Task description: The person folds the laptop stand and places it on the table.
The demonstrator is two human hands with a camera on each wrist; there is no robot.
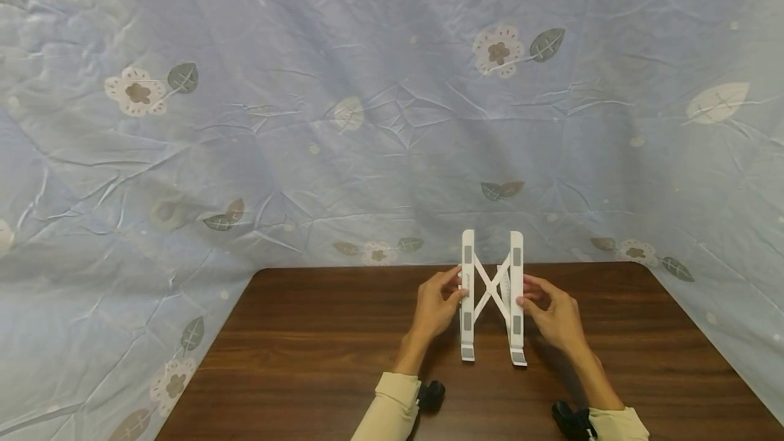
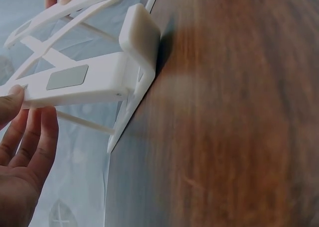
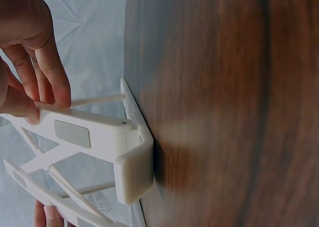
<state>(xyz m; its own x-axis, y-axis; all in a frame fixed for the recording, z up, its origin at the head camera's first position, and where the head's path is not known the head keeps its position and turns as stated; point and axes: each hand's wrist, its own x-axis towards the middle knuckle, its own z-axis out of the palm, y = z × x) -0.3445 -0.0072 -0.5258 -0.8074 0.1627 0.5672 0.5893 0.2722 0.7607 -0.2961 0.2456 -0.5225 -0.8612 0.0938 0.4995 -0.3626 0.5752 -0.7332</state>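
A white folding laptop stand (image 1: 468,284) with grey pads and crossed struts stands unfolded on the table. My left hand (image 1: 433,305) pinches its left rail, thumb on the upper face and fingers along the outer side. On the opposite rail, my right hand (image 1: 554,313) has the same kind of grip. In the left wrist view, the near rail (image 2: 107,77) slopes down to an upturned front lip close to the wood. The right wrist view shows the other rail (image 3: 107,137) with its lip, and the left fingertips at the far rail.
The dark wood-grain table (image 1: 318,359) spreads around the stand, its back edge just behind it. A pale blue cloth (image 1: 392,155) with flowers and leaves hangs behind and at both sides. Black wrist devices (image 1: 432,397) are worn below both hands.
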